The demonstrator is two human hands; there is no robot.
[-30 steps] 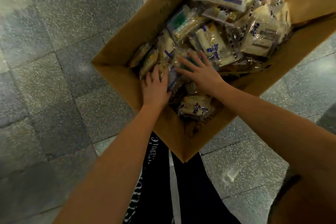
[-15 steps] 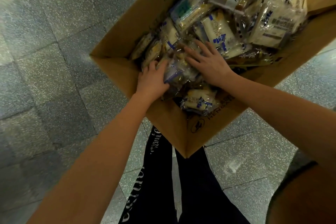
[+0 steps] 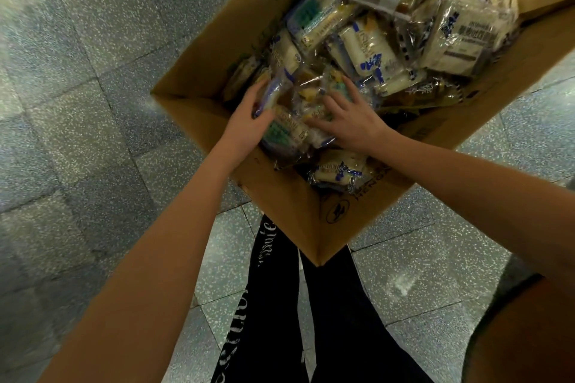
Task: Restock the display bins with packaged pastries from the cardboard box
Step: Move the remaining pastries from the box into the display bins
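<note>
**Restock barely started, everything's in the box**

Judging from this one view, we're right at the start. The cardboard box (image 3: 289,214) sits on the floor and it's heaped with packaged pastries (image 3: 370,50), mostly clear wrappers with blue and white print, piled every which way right up the far end. No display bins anywhere in view, so I can't say what's already stocked. Going by how full the box is, I'd guess most of the job is left.

Both hands are down in the near end of the pile. The left hand (image 3: 245,121) has its fingers and thumb curled round a blue-edged packet (image 3: 275,92) at the left side of a clump. The right hand (image 3: 354,124) is spread wide and flat on the packets on the other side, fingers straight, pressing rather than gripping. Looks to me like a scoop of several packets at once, with the clump squeezed between the two hands.

Other stuff: one stray packet (image 3: 339,169) lies in the near corner of the box, just below the right wrist. Speckled grey floor tiles (image 3: 93,134) all round, and the person's black trousers (image 3: 342,320) with white lettering sit right behind the box corner.

What's in the way? Mostly the wrappers themselves. They're slippery and overlapping, so a big armful could shed a few. The box walls also hem in the hands on the near side.
</note>
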